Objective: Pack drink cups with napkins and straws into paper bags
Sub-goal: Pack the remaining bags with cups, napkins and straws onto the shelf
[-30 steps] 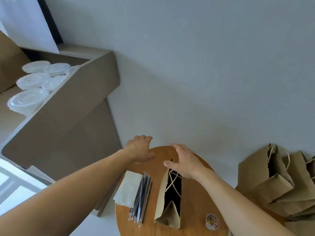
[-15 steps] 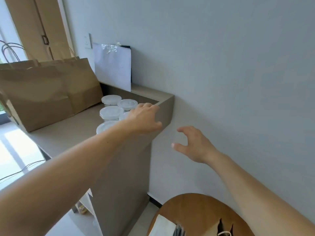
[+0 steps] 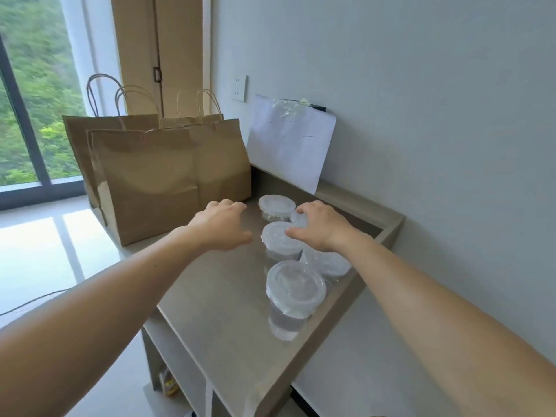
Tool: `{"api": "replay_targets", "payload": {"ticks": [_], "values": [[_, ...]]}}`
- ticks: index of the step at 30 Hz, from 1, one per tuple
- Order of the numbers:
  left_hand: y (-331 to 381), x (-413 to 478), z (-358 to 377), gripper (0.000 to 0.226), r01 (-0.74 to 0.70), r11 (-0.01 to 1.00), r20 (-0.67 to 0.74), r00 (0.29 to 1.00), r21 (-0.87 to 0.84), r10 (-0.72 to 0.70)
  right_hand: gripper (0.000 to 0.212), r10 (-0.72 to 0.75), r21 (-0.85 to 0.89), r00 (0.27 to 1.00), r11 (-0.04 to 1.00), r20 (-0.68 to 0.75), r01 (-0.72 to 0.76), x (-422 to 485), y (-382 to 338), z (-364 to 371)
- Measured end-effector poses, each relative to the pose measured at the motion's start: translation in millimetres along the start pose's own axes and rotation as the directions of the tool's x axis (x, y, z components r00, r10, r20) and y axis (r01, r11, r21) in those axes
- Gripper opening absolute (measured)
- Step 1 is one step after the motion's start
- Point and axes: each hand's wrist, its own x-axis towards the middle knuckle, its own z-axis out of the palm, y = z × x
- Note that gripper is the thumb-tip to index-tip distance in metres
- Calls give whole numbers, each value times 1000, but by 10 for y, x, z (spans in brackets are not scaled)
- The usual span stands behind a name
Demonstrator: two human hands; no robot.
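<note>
Hands are being brought over the drink cups (image 3: 279, 236) on the desk (image 3: 216, 311), at 3 o'clock of the paper bags (image 3: 168, 176). Grip of left hand (image 3: 221, 225) is being held apart; of right hand (image 3: 319, 227), cannot be told. Crowded neighbours are risking being toppled.

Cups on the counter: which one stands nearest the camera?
The front cup, lid fully visible, standing alone closest to the near edge of the counter; the rest sit behind it.
</note>
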Motion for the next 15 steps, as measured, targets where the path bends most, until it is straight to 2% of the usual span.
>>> {"api": "replay_targets", "payload": {"ticks": [7, 15], "values": [[-297, 398, 97, 72, 13, 1000, 38, 999, -6, -13, 73, 63, -96, 995, 994, 71, -56, 853, -181, 245], [-556, 624, 173, 71, 26, 1000, 48, 999, -9, -25, 85, 172, -166, 983, 973, 71, -158, 1459, -263, 428]]}}
